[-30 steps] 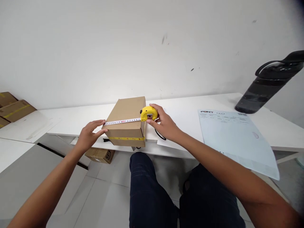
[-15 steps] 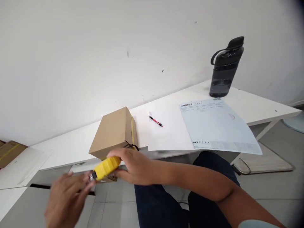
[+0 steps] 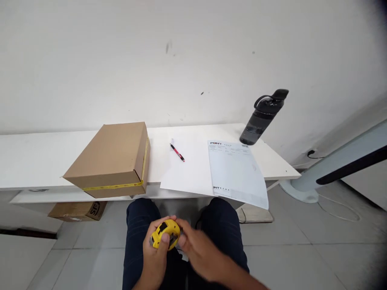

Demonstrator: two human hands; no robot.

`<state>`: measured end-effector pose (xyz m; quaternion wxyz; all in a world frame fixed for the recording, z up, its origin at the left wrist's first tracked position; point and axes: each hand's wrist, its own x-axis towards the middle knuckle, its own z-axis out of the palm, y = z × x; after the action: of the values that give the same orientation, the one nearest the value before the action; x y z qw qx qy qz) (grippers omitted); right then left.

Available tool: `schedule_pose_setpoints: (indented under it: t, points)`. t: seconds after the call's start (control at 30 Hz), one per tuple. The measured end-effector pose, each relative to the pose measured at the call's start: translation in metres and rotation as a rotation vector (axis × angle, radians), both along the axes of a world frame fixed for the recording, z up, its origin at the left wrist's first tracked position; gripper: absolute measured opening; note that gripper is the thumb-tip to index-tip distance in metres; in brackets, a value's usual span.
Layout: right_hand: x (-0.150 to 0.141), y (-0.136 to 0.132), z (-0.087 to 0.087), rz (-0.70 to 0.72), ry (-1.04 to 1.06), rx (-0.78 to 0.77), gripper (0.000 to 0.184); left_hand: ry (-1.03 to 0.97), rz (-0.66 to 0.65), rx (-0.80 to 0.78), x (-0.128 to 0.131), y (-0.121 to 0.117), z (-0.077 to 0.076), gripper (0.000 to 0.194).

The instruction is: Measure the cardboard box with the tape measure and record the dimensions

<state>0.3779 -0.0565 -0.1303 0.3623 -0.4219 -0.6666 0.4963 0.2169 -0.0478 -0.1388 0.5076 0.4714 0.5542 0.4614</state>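
Note:
A yellow tape measure [image 3: 168,234] is held low over my lap, away from the table. My left hand [image 3: 155,251] wraps round it, with the thumb laid across its face. From the other side, my right hand [image 3: 198,249] pinches the right edge of the tape measure; the exact spot under those fingers is partly hidden. Beyond my hands, a cardboard box [image 3: 107,151] with a yellow band along its sides sits on the white table [image 3: 39,157]. A red and black pen [image 3: 177,152] lies on a white sheet [image 3: 190,173] to the right of the box.
A printed form [image 3: 237,173] overhangs the table's front edge. Behind it a dark water bottle [image 3: 261,121] stands near the right end. Another cardboard box [image 3: 78,210] is under the table at the left. A pale post [image 3: 341,161] with a round base rises at the right.
Both hands have moved from the left, in front of the box, back over my lap with the tape measure. The left hand now grasps its body. The view has turned and levelled.

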Motion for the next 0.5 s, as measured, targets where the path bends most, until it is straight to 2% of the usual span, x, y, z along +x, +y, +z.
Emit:
schedule_pose_setpoints:
  t: [0.03,0.07,0.17,0.23,0.27,0.37,0.43,0.5]
  points:
    - [0.012,0.019,0.015,-0.051,-0.099,0.075,0.05,-0.003,-0.01,0.024,0.001,0.007,0.007,0.065]
    - [0.022,0.044,0.031,-0.184,-0.164,0.143,0.051,0.011,-0.037,0.054,0.002,0.015,0.013,0.063]
    - [0.038,0.135,0.07,-0.472,-0.416,0.248,0.046,0.153,-0.123,0.163,0.008,0.045,0.028,0.05]
    - [0.035,0.193,0.08,-0.528,-0.612,0.243,0.051,0.234,-0.116,0.235,0.012,0.06,0.031,0.042]
    - [0.03,0.217,0.08,-0.546,-0.633,0.239,0.056,0.254,-0.099,0.259,0.011,0.064,0.029,0.04]
    - [0.013,0.265,0.071,-0.527,-0.626,0.25,0.067,0.309,-0.061,0.265,-0.001,0.062,0.009,0.035]
    - [0.007,0.281,0.065,-0.479,-0.586,0.243,0.069,0.311,-0.04,0.203,-0.015,0.053,-0.017,0.036]
    - [0.008,0.292,0.061,-0.433,-0.52,0.227,0.065,0.209,-0.014,0.104,-0.029,0.045,-0.046,0.041]
